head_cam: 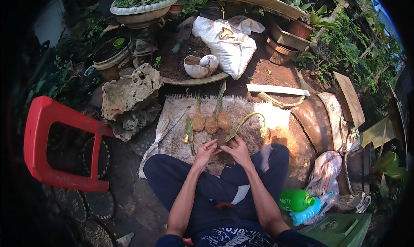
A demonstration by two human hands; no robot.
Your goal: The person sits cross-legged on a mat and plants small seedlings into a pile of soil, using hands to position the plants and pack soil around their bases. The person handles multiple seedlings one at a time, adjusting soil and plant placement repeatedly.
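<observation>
My left hand (206,152) and my right hand (237,149) meet low over a worn woven sack (174,140). Between their fingertips is a dark clump at the base of a long, curved green leaf (245,121); the right fingers touch the leaf's lower end. What the left fingers pinch is too small to tell. Just beyond, three fibre-wrapped balls stand close together: one (198,121) with an upright leaf, a middle one (212,125) and a right one (224,120). A loose mottled leaf (189,132) lies left of them, beside a small yellowish piece (186,139).
A red plastic stool (35,143) lies at the left, near a pitted rock (129,91). Ahead are a broken white round pot (197,67) and a white sack (239,53). Green (294,200) and blue (305,214) bottles lie by my right knee, near a green lid (336,227).
</observation>
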